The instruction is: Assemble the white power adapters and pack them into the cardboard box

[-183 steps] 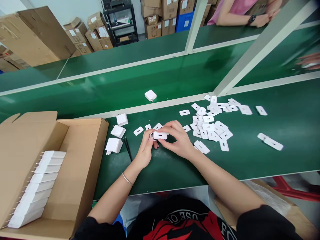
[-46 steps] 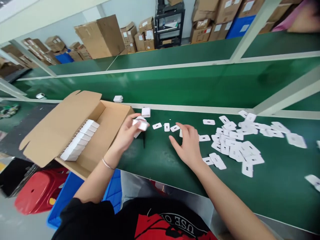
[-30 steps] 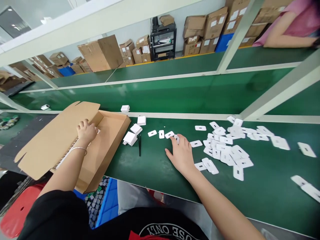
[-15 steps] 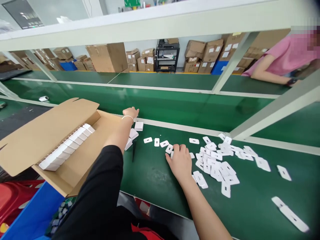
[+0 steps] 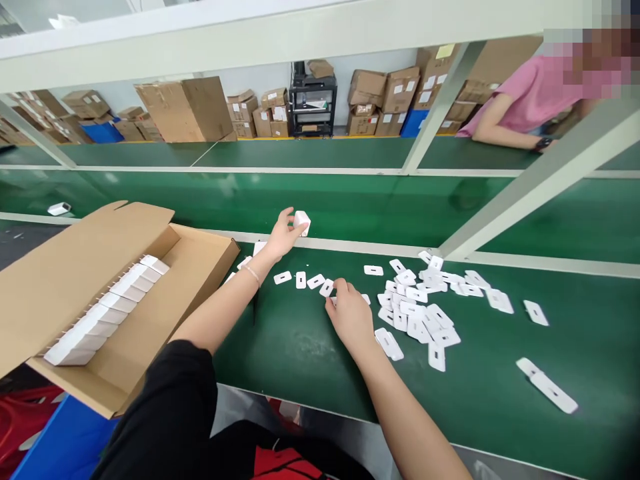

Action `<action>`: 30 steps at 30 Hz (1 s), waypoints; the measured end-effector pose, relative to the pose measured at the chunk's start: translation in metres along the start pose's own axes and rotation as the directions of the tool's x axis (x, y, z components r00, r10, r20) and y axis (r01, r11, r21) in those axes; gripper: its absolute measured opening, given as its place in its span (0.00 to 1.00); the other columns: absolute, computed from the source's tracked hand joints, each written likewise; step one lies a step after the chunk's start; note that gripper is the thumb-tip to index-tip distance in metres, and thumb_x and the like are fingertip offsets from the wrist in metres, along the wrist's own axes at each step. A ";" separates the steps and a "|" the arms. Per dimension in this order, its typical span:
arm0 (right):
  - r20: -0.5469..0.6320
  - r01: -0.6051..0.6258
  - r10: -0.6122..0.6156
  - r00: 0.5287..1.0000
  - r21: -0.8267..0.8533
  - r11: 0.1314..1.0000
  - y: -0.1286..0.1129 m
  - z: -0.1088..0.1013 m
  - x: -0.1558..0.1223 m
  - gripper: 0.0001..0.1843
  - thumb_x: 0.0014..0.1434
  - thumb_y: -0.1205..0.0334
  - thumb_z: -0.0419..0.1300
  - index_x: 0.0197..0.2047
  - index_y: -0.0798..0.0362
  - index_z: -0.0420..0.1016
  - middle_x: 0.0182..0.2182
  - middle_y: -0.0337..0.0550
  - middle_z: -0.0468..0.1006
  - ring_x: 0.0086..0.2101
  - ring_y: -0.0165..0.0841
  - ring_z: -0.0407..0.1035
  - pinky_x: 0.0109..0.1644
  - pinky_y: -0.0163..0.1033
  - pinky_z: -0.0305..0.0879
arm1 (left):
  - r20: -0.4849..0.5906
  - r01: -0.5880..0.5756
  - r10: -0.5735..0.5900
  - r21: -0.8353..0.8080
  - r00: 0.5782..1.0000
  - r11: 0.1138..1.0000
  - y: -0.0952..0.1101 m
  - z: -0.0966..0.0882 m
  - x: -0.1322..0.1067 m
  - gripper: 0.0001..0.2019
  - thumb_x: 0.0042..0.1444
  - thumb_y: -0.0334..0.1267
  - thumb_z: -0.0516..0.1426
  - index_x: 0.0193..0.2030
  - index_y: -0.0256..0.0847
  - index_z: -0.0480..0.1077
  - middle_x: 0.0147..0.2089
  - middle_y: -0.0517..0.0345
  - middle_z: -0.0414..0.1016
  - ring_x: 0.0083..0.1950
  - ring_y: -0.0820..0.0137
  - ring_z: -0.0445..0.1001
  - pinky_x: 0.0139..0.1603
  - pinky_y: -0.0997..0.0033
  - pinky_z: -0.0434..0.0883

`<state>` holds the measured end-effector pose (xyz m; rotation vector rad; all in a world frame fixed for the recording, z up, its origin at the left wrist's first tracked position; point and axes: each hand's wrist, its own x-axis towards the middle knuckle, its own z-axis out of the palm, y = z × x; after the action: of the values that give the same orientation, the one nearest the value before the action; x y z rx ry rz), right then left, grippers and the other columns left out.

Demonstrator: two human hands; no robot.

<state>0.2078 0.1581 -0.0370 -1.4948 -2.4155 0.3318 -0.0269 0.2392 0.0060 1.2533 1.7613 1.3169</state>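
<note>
My left hand (image 5: 286, 235) grips a small white housing (image 5: 302, 223) between thumb and fingers, above the metal strip at the bench's back edge. Lower right of it, my right hand (image 5: 351, 313) is bent down over the bench, thumb and fingertips closed about a white slotted plate (image 5: 334, 302) that is mostly hidden. Several more such plates (image 5: 301, 280) lie in a loose row left of the right hand. To its right spreads a heap of white slotted plates (image 5: 415, 310). Partly behind my left wrist lie a few white housings (image 5: 259, 248) and dark tweezers (image 5: 255, 307).
At left an open cardboard box (image 5: 145, 347) holds a row of white housings (image 5: 107, 310). A slanted metal post (image 5: 530, 173) rises at right, under a wide shelf beam (image 5: 280, 47). Across the green bench, a person in pink (image 5: 525, 100) leans on an arm.
My left hand has come right and now shows a white housing in its fingers. My right hand stays by the plate row. The view has swung slightly, shifting everything left.
</note>
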 end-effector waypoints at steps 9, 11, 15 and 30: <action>-0.246 0.019 0.001 0.969 0.080 0.997 0.022 -0.004 0.008 0.08 0.68 0.66 0.56 0.49 0.55 0.74 0.47 0.56 0.78 0.46 0.48 0.70 0.49 0.48 0.64 | 0.361 0.442 -0.265 -0.807 0.894 0.391 0.012 -0.024 -0.126 0.08 0.61 0.33 0.62 0.46 0.36 0.74 0.49 0.47 0.81 0.54 0.61 0.82 0.60 0.62 0.78; -0.256 -0.035 0.046 0.966 0.048 0.998 0.027 -0.006 0.009 0.07 0.67 0.60 0.60 0.45 0.54 0.75 0.44 0.55 0.77 0.44 0.49 0.68 0.48 0.50 0.63 | 0.461 0.547 -0.305 -0.768 0.833 0.333 0.008 -0.025 -0.133 0.14 0.65 0.41 0.60 0.53 0.36 0.72 0.53 0.40 0.81 0.52 0.59 0.82 0.54 0.62 0.79; -0.106 -0.127 0.126 0.986 -0.001 0.992 0.033 -0.007 0.009 0.17 0.59 0.48 0.71 0.39 0.52 0.74 0.40 0.52 0.74 0.43 0.49 0.67 0.47 0.50 0.64 | 0.412 0.484 -0.254 -0.742 0.875 0.463 -0.015 -0.014 -0.136 0.21 0.67 0.49 0.61 0.61 0.44 0.65 0.52 0.45 0.80 0.43 0.68 0.80 0.50 0.65 0.77; -0.201 0.144 -0.055 0.978 0.460 0.876 0.005 -0.009 0.008 0.06 0.63 0.62 0.64 0.45 0.49 0.74 0.39 0.43 0.80 0.42 0.41 0.73 0.49 0.50 0.66 | 0.086 -0.465 0.495 -0.239 0.864 0.853 -0.045 -0.004 -0.153 0.21 0.63 0.34 0.64 0.57 0.49 0.60 0.55 0.52 0.66 0.60 0.63 0.71 0.62 0.54 0.72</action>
<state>0.2118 0.1675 -0.0297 -1.1233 -2.0590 0.6752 0.0117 0.0933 -0.0462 1.6866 1.2029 1.5887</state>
